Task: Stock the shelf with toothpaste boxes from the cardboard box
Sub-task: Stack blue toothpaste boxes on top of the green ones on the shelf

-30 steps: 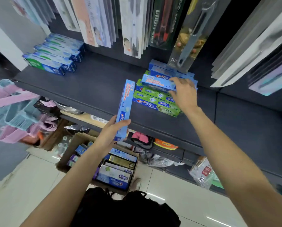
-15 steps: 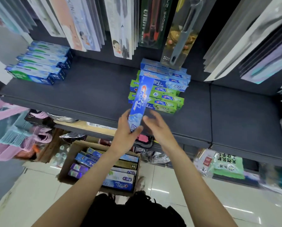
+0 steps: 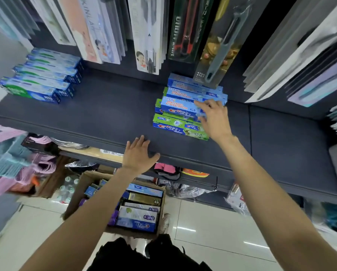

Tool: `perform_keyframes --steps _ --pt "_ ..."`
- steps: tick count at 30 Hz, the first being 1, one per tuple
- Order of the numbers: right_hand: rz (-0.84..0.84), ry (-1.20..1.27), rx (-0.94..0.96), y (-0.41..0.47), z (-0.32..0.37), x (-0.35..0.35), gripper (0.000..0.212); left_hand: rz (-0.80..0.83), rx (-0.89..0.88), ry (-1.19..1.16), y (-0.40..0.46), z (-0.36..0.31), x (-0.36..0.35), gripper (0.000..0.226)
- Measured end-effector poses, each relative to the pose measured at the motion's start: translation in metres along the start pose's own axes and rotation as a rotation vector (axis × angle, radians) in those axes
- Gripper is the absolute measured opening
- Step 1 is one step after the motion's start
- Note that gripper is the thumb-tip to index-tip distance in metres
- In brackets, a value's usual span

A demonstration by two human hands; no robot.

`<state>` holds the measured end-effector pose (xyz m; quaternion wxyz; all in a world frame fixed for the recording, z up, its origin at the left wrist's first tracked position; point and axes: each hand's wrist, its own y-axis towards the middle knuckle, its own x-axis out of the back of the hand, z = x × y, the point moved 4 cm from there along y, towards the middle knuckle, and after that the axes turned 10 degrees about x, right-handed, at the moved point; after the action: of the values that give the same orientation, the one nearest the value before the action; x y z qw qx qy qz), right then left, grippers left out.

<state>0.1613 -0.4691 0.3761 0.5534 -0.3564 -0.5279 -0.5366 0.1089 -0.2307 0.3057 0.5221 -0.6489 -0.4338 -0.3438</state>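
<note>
A dark grey shelf carries a stack of green and blue toothpaste boxes at its middle. A blue toothpaste box lies across the top front of that stack. My right hand pinches that box's right end between thumb and fingers. My left hand rests spread and empty on the shelf's front edge, left of the stack. Below on the floor stands the cardboard box, with several toothpaste boxes in it, partly hidden by my left forearm.
A second pile of blue toothpaste boxes sits at the shelf's far left. Hanging carded goods and a peeler pack overhang the shelf's back. Pink and blue hangers crowd the left. Lower shelves hold bagged goods.
The blue box passed from my left hand to my right, which laid it across the top of the stack. My left hand let go and dropped to the shelf's front edge.
</note>
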Motion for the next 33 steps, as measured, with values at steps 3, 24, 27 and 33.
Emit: perform_keyframes --steps 3,24,27,33 --pt "-0.038 -0.003 0.04 0.021 -0.005 -0.019 0.048 -0.005 -0.014 0.144 0.004 0.002 -0.006 0.074" --pt "0.618 0.31 -0.224 -0.21 0.221 -0.209 0.036 0.035 -0.216 -0.254 -0.049 0.239 -0.102 0.039" --pt "0.627 0.284 -0.238 -0.216 0.223 -0.27 0.043 0.271 -0.063 -0.109 -0.026 0.281 -0.165 0.044" --pt "0.572 0.192 -0.228 -0.2 0.196 -0.395 0.053 0.29 -0.074 0.084 0.032 0.314 -0.279 0.056"
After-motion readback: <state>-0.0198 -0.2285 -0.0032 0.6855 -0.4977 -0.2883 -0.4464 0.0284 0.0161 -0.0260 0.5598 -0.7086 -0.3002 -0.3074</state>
